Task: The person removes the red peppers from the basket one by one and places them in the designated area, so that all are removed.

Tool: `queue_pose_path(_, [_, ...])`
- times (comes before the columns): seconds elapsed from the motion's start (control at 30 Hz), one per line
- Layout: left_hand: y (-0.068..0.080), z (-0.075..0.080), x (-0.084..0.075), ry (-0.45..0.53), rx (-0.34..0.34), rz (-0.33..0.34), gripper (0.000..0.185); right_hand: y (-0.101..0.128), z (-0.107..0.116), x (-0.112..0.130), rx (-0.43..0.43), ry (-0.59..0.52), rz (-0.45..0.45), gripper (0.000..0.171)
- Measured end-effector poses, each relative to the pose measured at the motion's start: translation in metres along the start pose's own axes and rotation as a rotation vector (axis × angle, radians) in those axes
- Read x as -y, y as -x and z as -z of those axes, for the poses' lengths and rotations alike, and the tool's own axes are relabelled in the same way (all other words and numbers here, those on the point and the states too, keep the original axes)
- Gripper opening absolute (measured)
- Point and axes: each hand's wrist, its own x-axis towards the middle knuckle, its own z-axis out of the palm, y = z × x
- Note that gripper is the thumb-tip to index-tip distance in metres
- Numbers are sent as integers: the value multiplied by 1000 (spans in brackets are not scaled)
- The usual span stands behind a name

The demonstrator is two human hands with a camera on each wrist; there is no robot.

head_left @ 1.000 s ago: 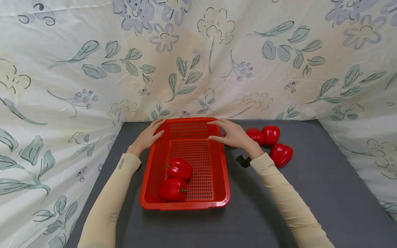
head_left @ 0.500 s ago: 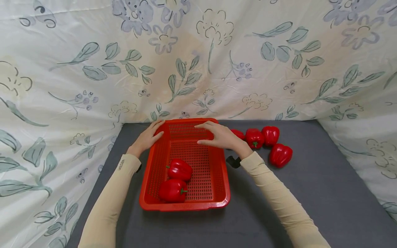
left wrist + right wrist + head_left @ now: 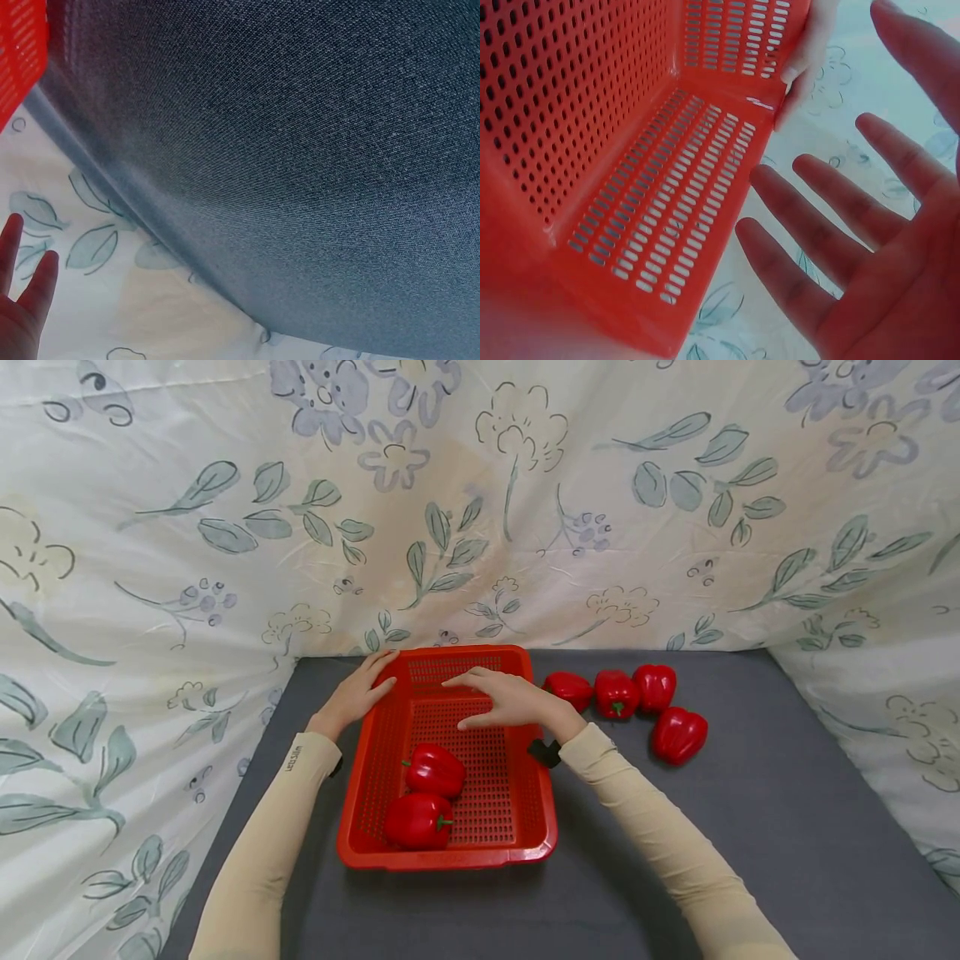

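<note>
Basket: red perforated plastic rectangular basket (image 3: 517,785), standing on the dark grey cloth-covered table (image 3: 787,827), left of centre, its far end close to the floral backdrop sheet (image 3: 480,502).
Basket contents: two glossy red bell peppers with green stems (image 3: 433,769), lying in the near left part of the basket, touching each other.
Left hand: left hand (image 3: 358,689) resting on the far left corner of the basket rim, fingers straight and laid along the edge, gripping nothing; in the left wrist view only its fingertips (image 3: 19,277) show against the sheet.
Right hand: right hand (image 3: 504,700) hovering over the far half of the basket, palm down, fingers spread and relaxed, holding nothing; the right wrist view shows the open palm (image 3: 870,255) beside the slotted basket wall (image 3: 592,112).
Loose peppers: four more red bell peppers (image 3: 617,693) on the table right of the basket, three in a row near the far edge, one (image 3: 678,735) nearer and further right.
Sleeves: beige long sleeves (image 3: 660,835) on both arms.
</note>
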Motion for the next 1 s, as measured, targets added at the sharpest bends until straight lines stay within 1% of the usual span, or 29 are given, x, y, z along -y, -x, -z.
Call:
queue_pose_path(0.1, [0, 0, 0, 1, 0, 4, 58, -4, -4, 2, 41, -11, 14, 67])
queue_pose_path(0.23, [1, 0, 0, -1, -1, 7, 58, -10, -9, 4, 96, -14, 12, 68])
queue_pose_path(0.43, [1, 0, -2, -5, -6, 3, 58, -16, -15, 8, 151, 15, -2, 71])
queue_pose_path(0.67, [1, 0, 0, -7, -4, 2, 58, -23, -22, 11, 234, 4, 0, 73])
queue_pose_path(0.9, [2, 1, -1, -5, -14, 5, 57, -29, -30, 15, 298, 51, 10, 74])
queue_pose_path(1.0, [2, 1, -2, -6, -19, 2, 57, -31, -34, 15, 320, 53, 21, 76])
